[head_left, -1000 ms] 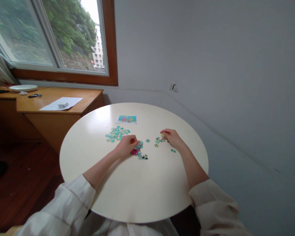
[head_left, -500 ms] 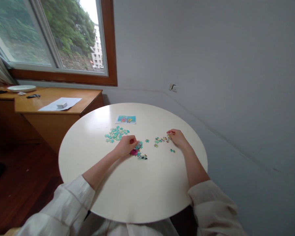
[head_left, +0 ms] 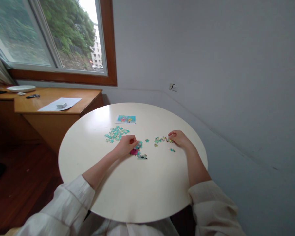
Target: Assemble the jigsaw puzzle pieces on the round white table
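Observation:
My left hand (head_left: 126, 146) is closed in a pinch over the left side of a partly joined jigsaw puzzle (head_left: 142, 156), with pink, teal and pale parts showing. Whatever lies between those fingertips is hidden. On the right, my right hand (head_left: 179, 137) bends its fingers down onto a puzzle piece (head_left: 170, 141) at the end of a loose row of yellowish puzzle pieces (head_left: 158, 140). A single teal piece (head_left: 147, 140) lies between the two hands. Just below my right hand are small dark-and-teal pieces (head_left: 172, 150).
A heap of teal puzzle pieces (head_left: 115, 133) lies beyond my left hand. Behind it is a small picture card (head_left: 126, 119). All rest on a round white table (head_left: 142, 190). A wooden desk (head_left: 88, 96) holding paper and a white box stands at left, below a window.
My right hand has shifted slightly right and toward me, its fingers now lower over the end of the row. My left hand stays in place.

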`<state>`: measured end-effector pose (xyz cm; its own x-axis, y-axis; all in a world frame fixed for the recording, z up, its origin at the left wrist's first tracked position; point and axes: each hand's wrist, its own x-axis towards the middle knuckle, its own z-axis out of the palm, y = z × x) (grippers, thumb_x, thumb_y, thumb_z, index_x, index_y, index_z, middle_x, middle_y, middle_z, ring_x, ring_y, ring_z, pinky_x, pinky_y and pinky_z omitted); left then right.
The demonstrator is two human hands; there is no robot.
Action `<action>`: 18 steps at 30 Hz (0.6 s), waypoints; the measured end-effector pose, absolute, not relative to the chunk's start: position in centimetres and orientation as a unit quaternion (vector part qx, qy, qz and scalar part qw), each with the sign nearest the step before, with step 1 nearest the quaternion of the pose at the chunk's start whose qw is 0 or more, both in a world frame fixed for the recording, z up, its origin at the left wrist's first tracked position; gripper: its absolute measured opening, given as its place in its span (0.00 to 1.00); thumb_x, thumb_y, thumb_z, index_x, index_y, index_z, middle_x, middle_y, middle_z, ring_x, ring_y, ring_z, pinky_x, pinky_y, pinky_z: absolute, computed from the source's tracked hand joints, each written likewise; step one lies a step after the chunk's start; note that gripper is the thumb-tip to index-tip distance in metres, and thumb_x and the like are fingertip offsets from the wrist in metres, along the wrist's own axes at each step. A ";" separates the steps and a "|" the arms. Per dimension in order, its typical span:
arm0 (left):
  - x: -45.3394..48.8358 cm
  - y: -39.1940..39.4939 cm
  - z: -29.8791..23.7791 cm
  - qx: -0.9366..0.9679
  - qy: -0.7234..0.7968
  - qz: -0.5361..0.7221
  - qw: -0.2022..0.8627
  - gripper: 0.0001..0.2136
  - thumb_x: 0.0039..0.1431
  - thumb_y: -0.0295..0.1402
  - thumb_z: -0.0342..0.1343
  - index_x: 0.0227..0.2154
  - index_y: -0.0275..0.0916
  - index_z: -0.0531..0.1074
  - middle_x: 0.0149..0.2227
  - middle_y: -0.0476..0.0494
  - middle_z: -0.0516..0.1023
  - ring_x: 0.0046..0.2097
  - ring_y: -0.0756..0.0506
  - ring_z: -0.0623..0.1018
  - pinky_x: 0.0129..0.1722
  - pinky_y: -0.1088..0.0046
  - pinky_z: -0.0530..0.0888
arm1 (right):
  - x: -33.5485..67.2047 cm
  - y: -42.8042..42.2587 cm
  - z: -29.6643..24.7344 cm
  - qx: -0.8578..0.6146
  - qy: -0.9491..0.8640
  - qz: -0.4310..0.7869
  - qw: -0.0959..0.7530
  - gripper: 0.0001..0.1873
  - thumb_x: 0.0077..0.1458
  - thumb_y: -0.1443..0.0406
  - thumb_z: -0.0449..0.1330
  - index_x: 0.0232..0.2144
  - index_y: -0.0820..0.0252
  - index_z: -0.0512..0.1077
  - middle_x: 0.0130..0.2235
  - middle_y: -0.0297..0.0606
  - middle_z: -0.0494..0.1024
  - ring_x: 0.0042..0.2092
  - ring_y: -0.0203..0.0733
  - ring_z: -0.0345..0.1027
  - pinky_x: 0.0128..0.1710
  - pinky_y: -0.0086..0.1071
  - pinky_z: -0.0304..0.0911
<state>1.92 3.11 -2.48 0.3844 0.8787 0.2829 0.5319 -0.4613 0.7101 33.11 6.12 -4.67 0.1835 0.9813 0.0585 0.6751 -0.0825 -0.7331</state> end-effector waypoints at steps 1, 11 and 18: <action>1.9 3.1 -2.5 0.789 0.446 0.329 0.264 0.13 0.50 0.39 0.47 0.17 0.36 0.62 0.16 0.52 0.63 0.22 0.53 0.62 0.23 0.78 0.59 | 33.1 6.1 -4.6 -0.698 -0.596 0.232 0.322 0.09 0.38 0.68 0.59 0.28 0.65 0.72 0.20 0.34 0.72 0.22 0.31 0.60 0.22 0.24 0.53; 2.1 2.9 -2.2 0.784 0.450 0.331 0.270 0.12 0.49 0.38 0.48 0.16 0.36 0.61 0.16 0.53 0.63 0.21 0.53 0.62 0.23 0.78 0.59 | 32.6 5.7 -3.8 -0.713 -0.612 0.192 0.285 0.08 0.40 0.68 0.58 0.27 0.64 0.73 0.22 0.35 0.73 0.24 0.32 0.62 0.24 0.24 0.54; 2.2 3.0 -2.3 0.784 0.452 0.333 0.264 0.13 0.49 0.38 0.48 0.16 0.36 0.61 0.15 0.53 0.62 0.21 0.53 0.61 0.23 0.78 0.59 | 32.2 5.4 -3.3 -0.740 -0.602 0.159 0.255 0.07 0.42 0.67 0.56 0.25 0.63 0.73 0.23 0.35 0.73 0.23 0.31 0.62 0.23 0.24 0.53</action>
<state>2.17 3.02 -2.29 0.3695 0.8844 0.2850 0.5329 -0.4529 0.7147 32.21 5.44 -3.29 0.2235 0.9721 0.0716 0.8100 -0.1444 -0.5683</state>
